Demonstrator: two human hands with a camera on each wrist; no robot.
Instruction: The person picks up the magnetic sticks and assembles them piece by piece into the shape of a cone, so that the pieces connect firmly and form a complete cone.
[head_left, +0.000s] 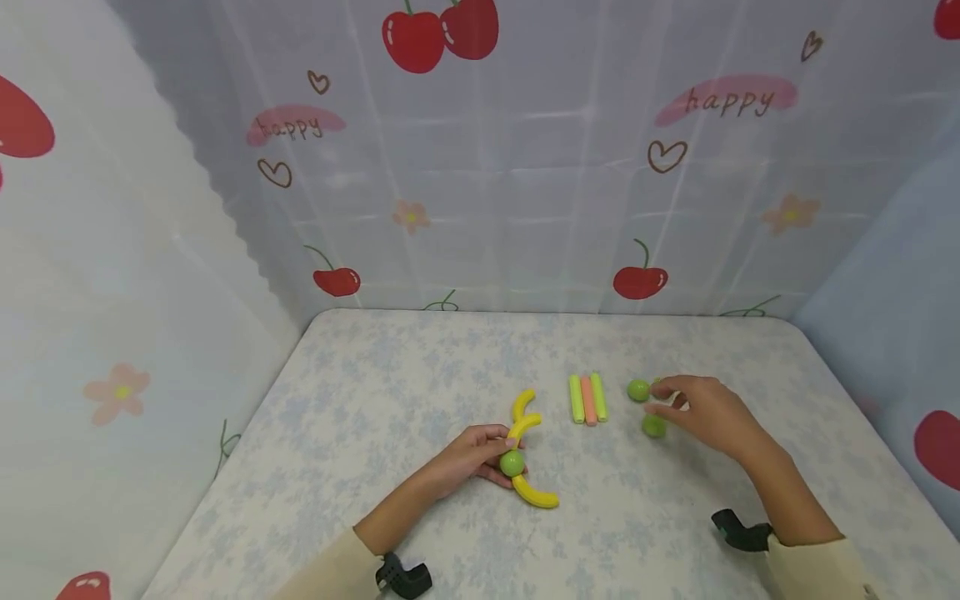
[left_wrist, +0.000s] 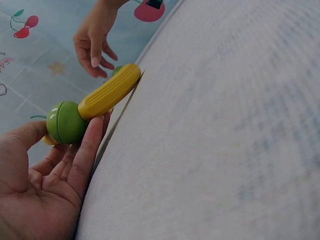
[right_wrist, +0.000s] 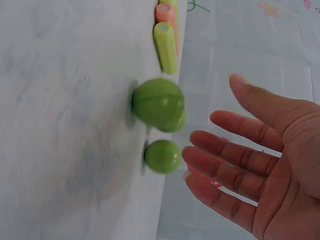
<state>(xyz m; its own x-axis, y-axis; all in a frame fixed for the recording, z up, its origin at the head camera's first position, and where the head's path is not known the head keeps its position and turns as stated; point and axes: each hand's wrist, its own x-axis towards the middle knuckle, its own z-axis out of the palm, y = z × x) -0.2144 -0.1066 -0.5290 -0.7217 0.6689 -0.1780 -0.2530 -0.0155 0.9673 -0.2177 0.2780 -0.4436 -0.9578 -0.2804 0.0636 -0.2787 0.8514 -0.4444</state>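
Note:
My left hand [head_left: 480, 457] pinches a green ball [left_wrist: 66, 122] between thumb and fingers. Curved yellow sticks extend from that ball; the lower one [head_left: 536, 496] appears joined to it. Another yellow curved stick [head_left: 522, 403] is just beyond the hand, and whether it is attached I cannot tell. On the right, my right hand [head_left: 705, 412] hovers by the loose green balls, fingers spread and holding nothing in the right wrist view. One ball [right_wrist: 159, 102] is nearest the camera there, another [right_wrist: 162, 156] sits beside it, and a third is partly hidden.
Between the hands, two yellow-green sticks [head_left: 576, 399] and an orange stick [head_left: 588, 402] lie side by side on the patterned tabletop [head_left: 360, 400]. A cherry-print curtain [head_left: 495, 183] hangs behind and at the sides of the table.

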